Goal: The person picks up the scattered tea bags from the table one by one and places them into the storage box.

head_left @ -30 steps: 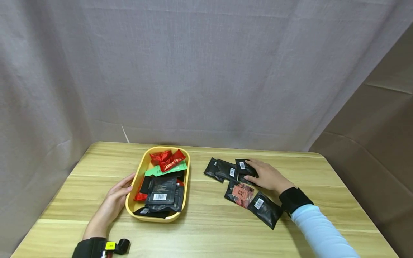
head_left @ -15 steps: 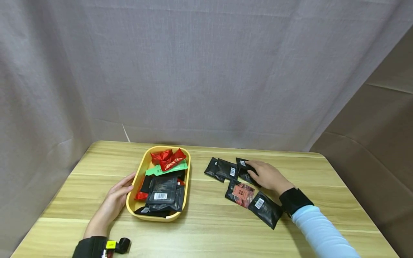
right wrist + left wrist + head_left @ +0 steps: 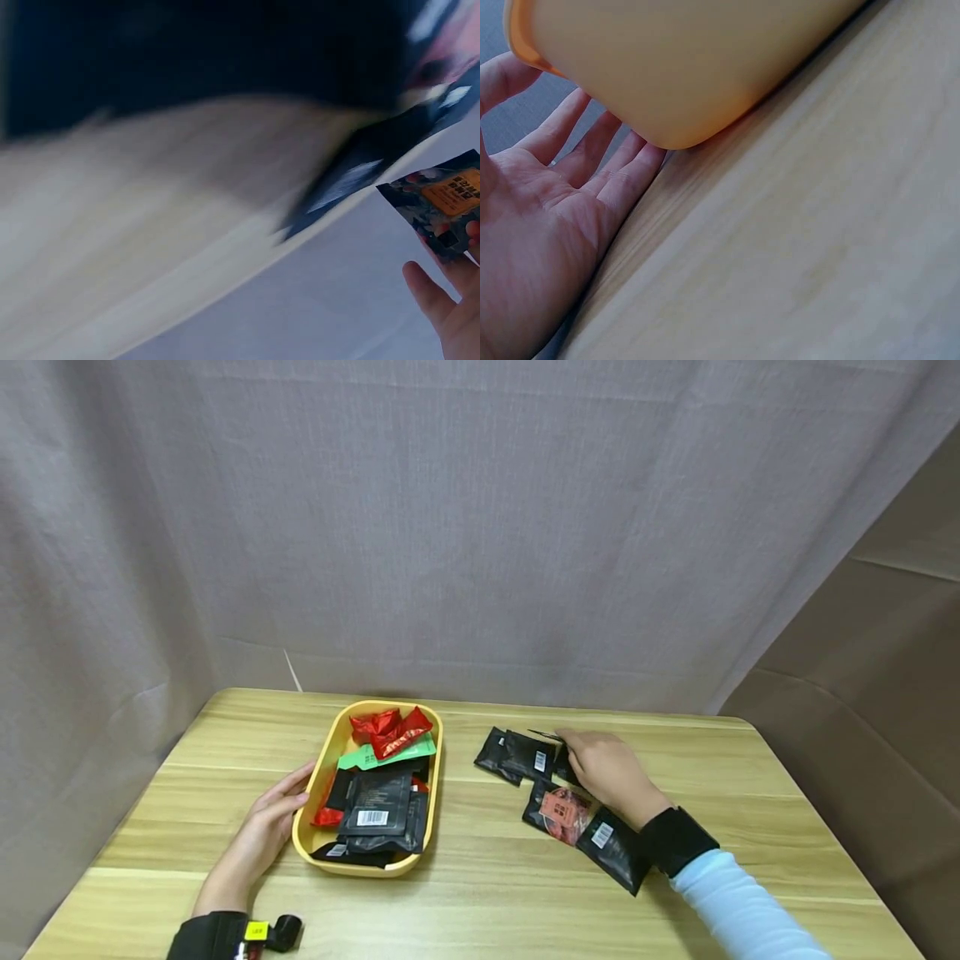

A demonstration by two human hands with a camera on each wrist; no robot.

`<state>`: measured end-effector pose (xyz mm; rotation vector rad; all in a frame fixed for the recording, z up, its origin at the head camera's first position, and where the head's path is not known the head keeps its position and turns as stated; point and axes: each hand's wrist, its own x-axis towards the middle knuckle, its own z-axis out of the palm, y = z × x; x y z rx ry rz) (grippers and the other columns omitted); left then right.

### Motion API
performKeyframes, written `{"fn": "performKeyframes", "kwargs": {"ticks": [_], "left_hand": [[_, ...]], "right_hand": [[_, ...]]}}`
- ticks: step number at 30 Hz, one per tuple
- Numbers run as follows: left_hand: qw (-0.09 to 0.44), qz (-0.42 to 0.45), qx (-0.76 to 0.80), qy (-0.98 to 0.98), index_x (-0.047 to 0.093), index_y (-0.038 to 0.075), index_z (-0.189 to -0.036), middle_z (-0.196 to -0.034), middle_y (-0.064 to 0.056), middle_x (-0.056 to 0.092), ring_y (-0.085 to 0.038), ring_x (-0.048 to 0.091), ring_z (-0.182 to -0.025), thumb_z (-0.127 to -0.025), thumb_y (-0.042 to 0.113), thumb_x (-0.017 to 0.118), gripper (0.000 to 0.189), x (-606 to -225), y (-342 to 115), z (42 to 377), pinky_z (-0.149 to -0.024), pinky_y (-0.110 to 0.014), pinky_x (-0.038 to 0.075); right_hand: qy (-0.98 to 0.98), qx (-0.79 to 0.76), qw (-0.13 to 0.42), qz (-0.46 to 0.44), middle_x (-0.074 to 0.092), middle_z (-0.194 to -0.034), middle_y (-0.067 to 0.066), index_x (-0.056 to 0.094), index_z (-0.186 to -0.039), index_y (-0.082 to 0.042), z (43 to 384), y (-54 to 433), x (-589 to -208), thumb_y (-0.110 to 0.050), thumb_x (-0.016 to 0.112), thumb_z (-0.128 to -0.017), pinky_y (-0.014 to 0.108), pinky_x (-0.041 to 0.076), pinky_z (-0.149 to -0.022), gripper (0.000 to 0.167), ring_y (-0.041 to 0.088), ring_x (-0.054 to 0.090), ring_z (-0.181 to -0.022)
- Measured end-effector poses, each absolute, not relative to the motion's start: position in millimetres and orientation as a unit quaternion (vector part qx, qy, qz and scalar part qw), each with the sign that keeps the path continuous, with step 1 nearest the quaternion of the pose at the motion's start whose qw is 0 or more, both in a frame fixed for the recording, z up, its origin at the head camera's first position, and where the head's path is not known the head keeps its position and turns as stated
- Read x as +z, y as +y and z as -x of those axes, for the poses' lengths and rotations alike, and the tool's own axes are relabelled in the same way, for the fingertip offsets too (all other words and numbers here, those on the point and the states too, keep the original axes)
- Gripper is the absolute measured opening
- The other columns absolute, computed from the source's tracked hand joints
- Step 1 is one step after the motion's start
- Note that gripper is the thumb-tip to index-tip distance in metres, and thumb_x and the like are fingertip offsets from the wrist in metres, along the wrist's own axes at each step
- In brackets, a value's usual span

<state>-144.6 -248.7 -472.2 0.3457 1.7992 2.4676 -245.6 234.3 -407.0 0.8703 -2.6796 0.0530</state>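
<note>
My left hand (image 3: 264, 827) rests its extended fingers against the left side of a yellow plastic basket (image 3: 297, 839). In the left wrist view the fingers (image 3: 566, 124) touch the basket's outer wall (image 3: 667, 67). The basket holds black packets (image 3: 378, 802), red wrapped pieces (image 3: 403, 732) and a green packet (image 3: 386, 753). On the right, my right hand (image 3: 611, 774) pinches a small black packet (image 3: 546, 735), raised and nearly edge-on in the head view. In the right wrist view that packet (image 3: 439, 199) shows a printed face with an orange label.
Two overlapping black packets (image 3: 517, 755) lie left of the right hand, with another black packet (image 3: 567, 767) partly under it. Nearer lie a packet with a red label (image 3: 558, 810) and a black one with a barcode (image 3: 617, 850). Grey cloth (image 3: 480, 527) hangs behind the wooden table (image 3: 487, 893).
My right hand has picked up the uppermost black packet from its pile and tilted it up, moving slightly left. The left hand and basket stay in place.
</note>
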Motion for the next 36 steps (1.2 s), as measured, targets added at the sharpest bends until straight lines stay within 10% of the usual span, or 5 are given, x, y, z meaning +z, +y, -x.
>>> {"fn": "performKeyframes", "kwargs": {"ticks": [36], "left_hand": [[0.027,-0.131,0.809,0.572,0.042,0.003,-0.147,-0.134,0.009,0.057,-0.004,0.054,-0.121,-0.102,0.001,0.039,0.045,-473.9,-252.9,140.1,-0.099,-0.017,0.043]], "right_hand": [[-0.798,-0.085,0.205,-0.560,0.057,-0.139,-0.004,0.058,-0.140,-0.020,176.2,5.4,-383.2,-0.025,0.050,-0.101,0.031,0.042,-0.105,0.040,0.013,0.056,-0.122]]}}
